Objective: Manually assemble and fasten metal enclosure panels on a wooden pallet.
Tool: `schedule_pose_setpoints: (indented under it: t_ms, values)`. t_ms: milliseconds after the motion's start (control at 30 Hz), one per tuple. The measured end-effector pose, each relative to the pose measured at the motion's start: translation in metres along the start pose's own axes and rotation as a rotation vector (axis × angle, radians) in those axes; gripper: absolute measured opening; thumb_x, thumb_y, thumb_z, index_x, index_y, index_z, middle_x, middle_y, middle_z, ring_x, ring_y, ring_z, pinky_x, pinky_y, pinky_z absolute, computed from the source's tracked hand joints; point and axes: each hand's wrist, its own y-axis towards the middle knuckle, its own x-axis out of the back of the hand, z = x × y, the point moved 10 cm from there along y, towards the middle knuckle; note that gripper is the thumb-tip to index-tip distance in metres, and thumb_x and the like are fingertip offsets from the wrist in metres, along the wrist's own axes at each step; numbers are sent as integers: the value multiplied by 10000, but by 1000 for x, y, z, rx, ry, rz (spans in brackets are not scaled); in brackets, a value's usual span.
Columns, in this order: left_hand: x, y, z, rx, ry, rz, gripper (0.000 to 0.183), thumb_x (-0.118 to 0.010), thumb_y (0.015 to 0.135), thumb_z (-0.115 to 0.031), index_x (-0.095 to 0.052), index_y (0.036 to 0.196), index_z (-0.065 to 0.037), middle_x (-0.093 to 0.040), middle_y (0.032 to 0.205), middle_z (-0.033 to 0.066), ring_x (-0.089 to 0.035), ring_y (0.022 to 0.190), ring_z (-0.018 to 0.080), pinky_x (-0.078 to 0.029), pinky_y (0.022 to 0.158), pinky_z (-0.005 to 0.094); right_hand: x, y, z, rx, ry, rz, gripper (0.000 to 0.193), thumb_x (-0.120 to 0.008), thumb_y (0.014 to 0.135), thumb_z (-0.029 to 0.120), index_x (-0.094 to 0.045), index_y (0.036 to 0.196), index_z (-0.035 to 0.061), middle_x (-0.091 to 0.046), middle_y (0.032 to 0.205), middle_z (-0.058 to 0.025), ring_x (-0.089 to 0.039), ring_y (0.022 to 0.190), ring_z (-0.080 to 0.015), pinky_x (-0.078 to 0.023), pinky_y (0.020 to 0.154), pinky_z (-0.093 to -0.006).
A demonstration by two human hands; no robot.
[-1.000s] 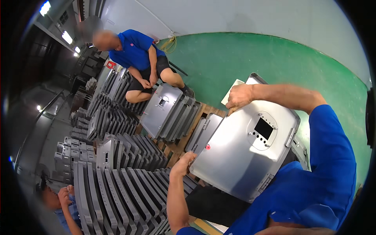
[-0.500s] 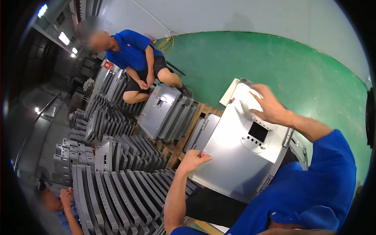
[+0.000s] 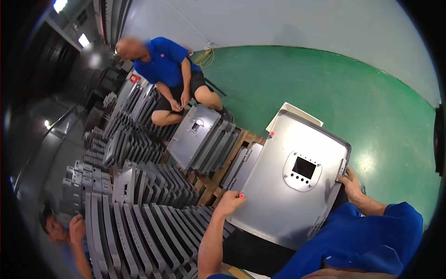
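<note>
A grey metal panel door (image 3: 274, 186) lies tilted in front of me, its flat face up. It has a rectangular cut-out, a row of small round holes, hinges along the near right edge and red plugs at two corners. My left hand (image 3: 229, 203) is closed on its left edge, the thumb beside a red plug (image 3: 241, 195). My right hand (image 3: 352, 187) grips the right edge by a hinge (image 3: 342, 169); its fingers are partly hidden under the rim. Behind the far edge a cream-white tray or box (image 3: 290, 108) shows.
Stacked grey panels (image 3: 139, 232) stand in rows at the left. More panels (image 3: 193, 135) lean on a wooden pallet (image 3: 209, 186). A seated person in a blue shirt (image 3: 167, 60) is beyond them; another person (image 3: 76, 230) is at lower left. A yellow hose (image 3: 204, 58) lies by the wall.
My right hand has left the panel's far upper face and come down to its right edge. The white patch under that hand no longer shows. My left hand stays on the left edge.
</note>
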Motion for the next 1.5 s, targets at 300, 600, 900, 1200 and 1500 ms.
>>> schedule_pose_setpoints:
  t_ms: [300, 600, 900, 1200, 1500]
  values:
    - [28, -51, 62, 132, -446, -229, 281, -645, 771, -237, -582, 698, 26, -518, 646, -22, -463, 625, 77, -364, 570, 273, -107, 41, 116, 389, 35, 91, 667, -579, 873, 87, -261, 1445, -39, -444, 1363, -236, -464, 1232, -276, -348, 1036, -359]
    - [-42, -81, 150, 308, -752, -569, 313, -654, 829, -270, -666, 872, 39, -626, 774, 25, -564, 683, 116, -440, 619, 283, -288, 166, 177, 519, -507, 311, 621, -631, 822, 260, -453, 1314, -74, -573, 1201, -292, -593, 1081, -366, -442, 954, -375]
    - [-129, -74, 259, 448, -630, -791, 429, -649, 829, -329, -668, 899, 94, -673, 782, 149, -609, 711, 198, -472, 673, 358, -404, 241, 67, 519, -871, 355, 490, -651, 767, 317, -610, 1127, -14, -657, 1002, -255, -634, 956, -406, -500, 870, -435]
    - [-181, -59, 298, 716, -312, -710, 466, -598, 850, -381, -668, 911, 76, -644, 871, 299, -636, 866, 432, -464, 762, 458, -455, 291, -51, 356, -1103, 488, 621, -627, 770, 396, -560, 1228, -17, -602, 1133, -291, -585, 1074, -402, -459, 936, -423]
    - [-207, -31, 359, 854, -121, -650, 548, -547, 869, -463, -674, 883, 70, -640, 858, 299, -616, 858, 461, -458, 790, 505, -482, 316, -110, 224, -1084, 543, 763, -648, 745, 454, -472, 1339, 8, -578, 1214, -259, -562, 1125, -373, -437, 975, -389]
